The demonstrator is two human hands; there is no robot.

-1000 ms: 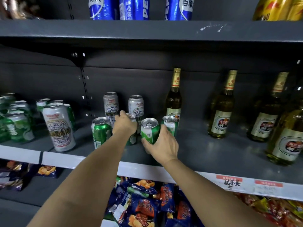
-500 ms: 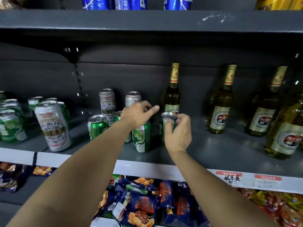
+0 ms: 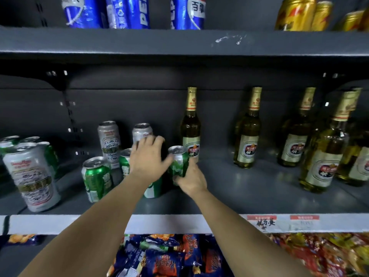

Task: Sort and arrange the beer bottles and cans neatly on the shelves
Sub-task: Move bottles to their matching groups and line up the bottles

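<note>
On the grey middle shelf (image 3: 249, 196) my right hand (image 3: 191, 179) grips a small green can (image 3: 178, 162) from its near side; the can stands upright in front of a beer bottle (image 3: 190, 132). My left hand (image 3: 148, 154) lies palm down over the top of a second green can (image 3: 152, 189), fingers curved over its far side. More green cans (image 3: 96, 176) (image 3: 124, 164) stand just to the left. Two silver cans (image 3: 108, 140) (image 3: 141, 131) stand behind them.
A tall silver can (image 3: 31, 176) and green cans (image 3: 8, 144) crowd the shelf's left end. Three more bottles (image 3: 247, 136) (image 3: 297, 136) (image 3: 323, 156) stand to the right. Blue Pepsi cans (image 3: 127, 13) and gold cans (image 3: 295, 15) fill the upper shelf. Snack bags (image 3: 163, 256) lie below.
My right hand let go of the can it set down and took the green can by the bottle. My left hand opened, then came down on the can that was set down.
</note>
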